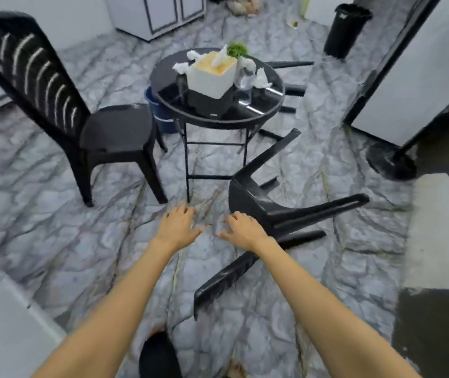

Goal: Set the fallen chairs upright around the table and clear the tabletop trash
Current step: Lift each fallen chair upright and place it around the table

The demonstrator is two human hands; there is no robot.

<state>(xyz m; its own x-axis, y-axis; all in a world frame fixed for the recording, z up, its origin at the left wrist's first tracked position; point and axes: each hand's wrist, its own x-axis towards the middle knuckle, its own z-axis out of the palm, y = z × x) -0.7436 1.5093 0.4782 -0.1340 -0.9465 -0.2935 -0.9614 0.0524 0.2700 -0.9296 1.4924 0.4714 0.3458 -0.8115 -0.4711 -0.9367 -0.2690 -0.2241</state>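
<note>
Left grip (179,225): open and empty, fingers spread and loosely bent, over the floor before the tabletop's (168,90) near edge.
Right grip (242,227): open and empty too, just beside the nearest fallen chair (250,197); I can't tell whether it touches.
Nearest fallen chair: on its side on the floor below the tabletop's near right edge, legs pointing right.
Lift: I'd take the seat rim with my right grip and the long part under my right forearm with my left. Then I'd pivot it on the lower legs, clear of the table frame.
Second fallen chair (290,64): beyond the far right edge, only legs showing.
Trash: crumpled tissues (261,79) on the tabletop, for afterwards.
</note>
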